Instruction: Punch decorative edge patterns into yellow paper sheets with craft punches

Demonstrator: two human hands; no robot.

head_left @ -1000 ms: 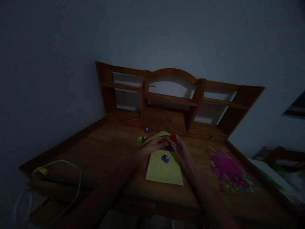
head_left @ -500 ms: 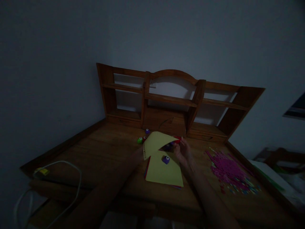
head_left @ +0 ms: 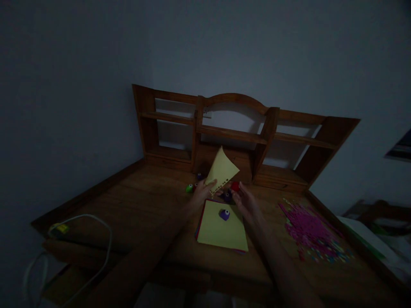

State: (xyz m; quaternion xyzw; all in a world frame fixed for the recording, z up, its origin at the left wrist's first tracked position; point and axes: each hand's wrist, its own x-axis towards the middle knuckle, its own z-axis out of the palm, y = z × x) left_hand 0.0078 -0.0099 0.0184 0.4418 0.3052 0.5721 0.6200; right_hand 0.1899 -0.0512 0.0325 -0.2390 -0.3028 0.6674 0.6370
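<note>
My left hand (head_left: 201, 191) pinches a yellow sheet of paper (head_left: 221, 171) and holds it upright above the desk; a row of small holes runs along its lower edge. My right hand (head_left: 244, 200) is closed on a small red punch (head_left: 235, 186) beside that edge. Below both hands lies a stack of coloured paper (head_left: 221, 233) with a yellow sheet on top. A purple punch (head_left: 224, 214) sits on the stack, and another purple one (head_left: 227, 196) lies between my hands.
A green punch (head_left: 189, 188) and a purple punch (head_left: 199, 176) sit behind my left hand. Pink paper scraps (head_left: 305, 229) cover the desk's right side. A wooden shelf unit (head_left: 237, 132) stands at the back. A white cable (head_left: 93, 239) loops at the left.
The yellow sheet went from curled low between my hands to standing upright in my left hand. My right hand with the red punch dropped slightly, off the sheet.
</note>
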